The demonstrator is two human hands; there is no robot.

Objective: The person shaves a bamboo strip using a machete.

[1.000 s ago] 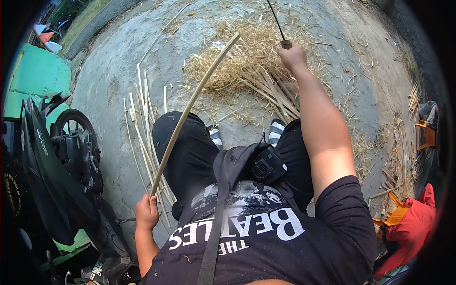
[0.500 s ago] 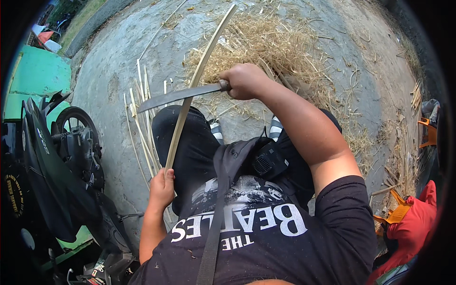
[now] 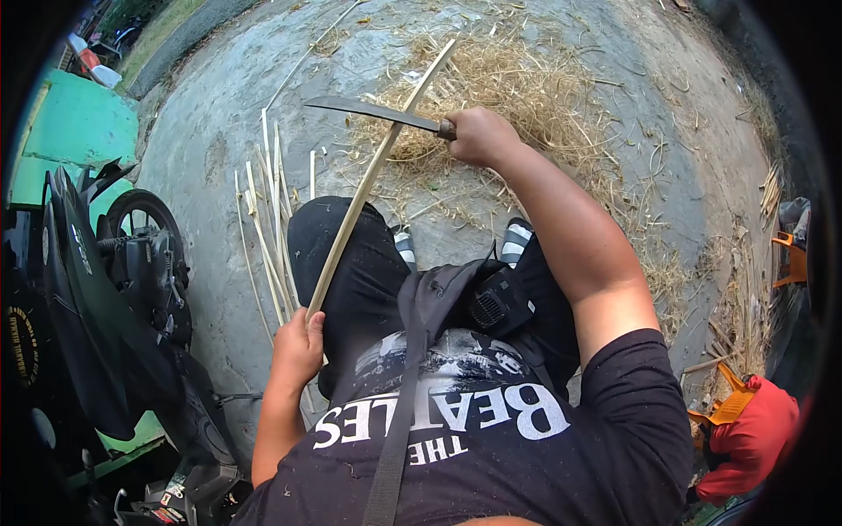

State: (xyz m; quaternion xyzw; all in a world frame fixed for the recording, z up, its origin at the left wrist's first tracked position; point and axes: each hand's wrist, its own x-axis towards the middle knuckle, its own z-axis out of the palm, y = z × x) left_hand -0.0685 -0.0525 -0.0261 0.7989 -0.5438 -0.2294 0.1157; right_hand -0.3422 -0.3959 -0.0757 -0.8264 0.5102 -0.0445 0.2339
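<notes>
My left hand (image 3: pixel 298 352) is closed round the near end of a long, pale strip, which looks like split bamboo (image 3: pixel 358 209). The strip slants up and away to the right, over my left knee. My right hand (image 3: pixel 481 137), farther out, grips the dark handle of a large knife (image 3: pixel 373 110). Its long blade points left and crosses the strip in its upper part, seemingly touching it. Several more pale strips (image 3: pixel 277 237) lie on the ground to the left of my left knee.
A heap of curly shavings (image 3: pixel 517 105) covers the ground ahead. At the left stands a dark motorcycle (image 3: pixel 114 289) beside a green wall (image 3: pixel 79 127). An orange chair (image 3: pixel 726 399) with red cloth (image 3: pixel 752 438) is at the lower right. More split pieces (image 3: pixel 741 324) lie along the right side.
My right hand has moved the knife farther out along the strip, up and to the right. The strip leans a little more to the right; my left hand has stayed at its near end.
</notes>
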